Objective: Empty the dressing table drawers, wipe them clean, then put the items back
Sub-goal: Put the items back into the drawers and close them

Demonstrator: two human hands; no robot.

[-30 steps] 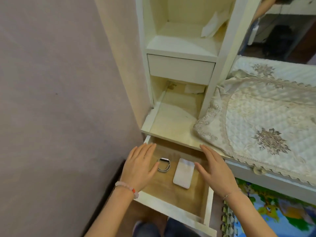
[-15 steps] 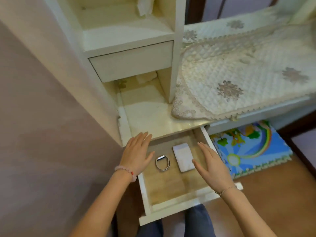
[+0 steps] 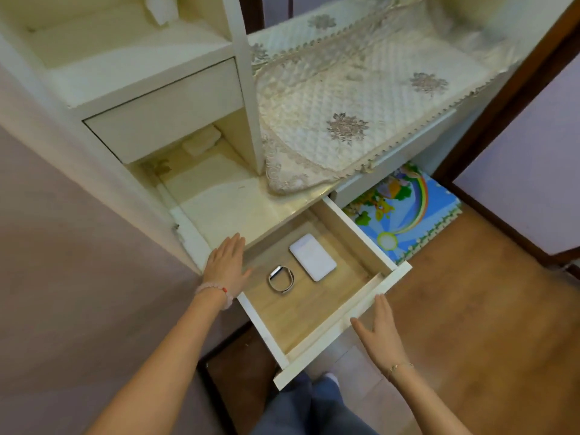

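The dressing table's lower drawer (image 3: 342,337) is pulled out, with white walls and a wood-grain bottom. Inside lie a silver wristband (image 3: 281,278) and, to its right, a flat white rectangular device (image 3: 312,257). My left hand (image 3: 226,265) lies flat at the drawer's left rear corner, fingers apart, holding nothing. My right hand (image 3: 378,332) hovers just outside the drawer's front panel near its right end, fingers spread and empty. A smaller upper drawer (image 3: 166,117) in the shelf unit is shut.
A quilted lace cloth (image 3: 354,98) covers the table top to the right. Small white items (image 3: 201,142) sit at the back of the open niche. A colourful foam mat (image 3: 398,215) lies on the wooden floor under the table. My legs are below the drawer front.
My right hand has come out of the drawer and now sits outside its front panel. The left hand stays at the left rear corner. The view has swung right.
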